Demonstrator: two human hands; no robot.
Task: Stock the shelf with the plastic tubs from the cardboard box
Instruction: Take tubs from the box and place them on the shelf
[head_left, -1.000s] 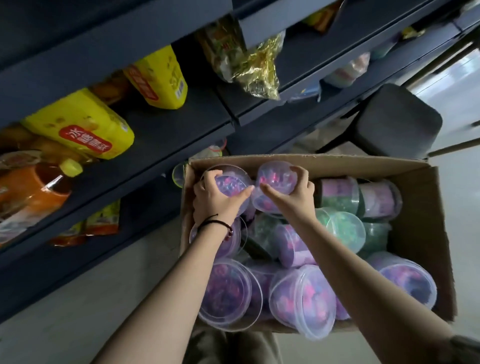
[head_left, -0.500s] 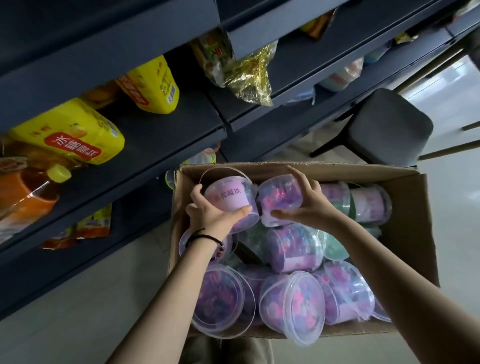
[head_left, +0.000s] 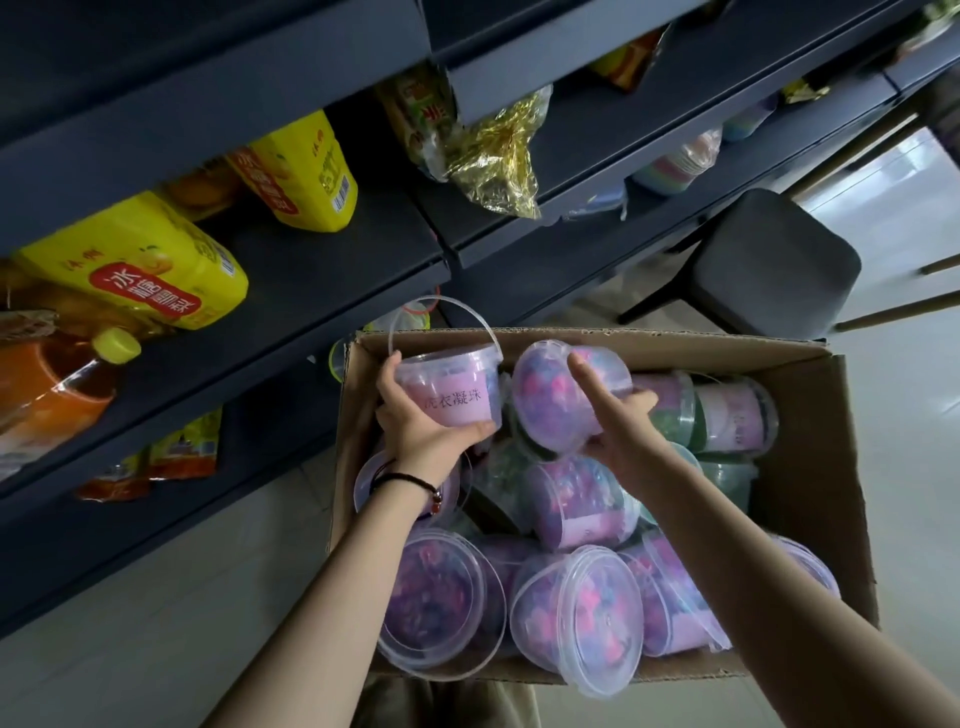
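Note:
An open cardboard box (head_left: 810, 499) holds several clear plastic tubs of pink, purple and green beads. My left hand (head_left: 421, 426) grips a pink-labelled tub (head_left: 452, 392) with a clear bail handle, lifted above the box's far left corner. My right hand (head_left: 618, 431) holds a second tub (head_left: 550, 400) of purple beads, tilted on its side just right of the first. A dark blue shelf (head_left: 322, 270) runs along the left and top.
Yellow pouches (head_left: 150, 260) and an orange bottle (head_left: 52, 389) lie on the shelf at left. A gold foil bag (head_left: 493, 156) hangs over a higher shelf edge. A dark stool (head_left: 774, 260) stands beyond the box at right. Another clear tub (head_left: 410, 317) sits on the low shelf behind the box.
Both hands have raised their tubs out of the box. The left tub came upright with its handle up; the right tub tipped sideways. The view shifted slightly down and left.

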